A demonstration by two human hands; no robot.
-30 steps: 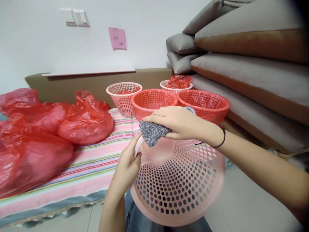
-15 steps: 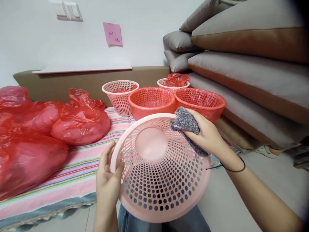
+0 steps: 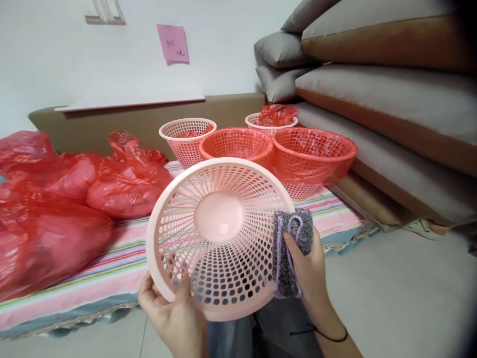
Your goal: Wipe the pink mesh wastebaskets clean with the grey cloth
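Observation:
A pale pink plastic basket (image 3: 257, 301) with a perforated wall is tilted so its open mouth faces me, above my lap. At its lower left rim, my left hand (image 3: 177, 313) grips it, thumb inside and fingers behind. My right hand (image 3: 309, 268) is closed round a folded grey cloth (image 3: 303, 231) with a lilac edge. That cloth lies against the basket's right rim, hiding part of it. A dark band circles the right wrist.
Red plastic bags (image 3: 55, 243) fill the left of a striped cloth (image 3: 130, 248). Behind my basket stand a pink basket (image 3: 186, 149), two red-lined baskets (image 3: 236, 144) and another pink basket (image 3: 263, 128). Grey-brown cushions (image 3: 372, 99) are stacked at the right.
The cloth in my right hand has gone from the basket's upper right rim down to its right side. The basket has turned and shifted left, my left hand now lower on its rim.

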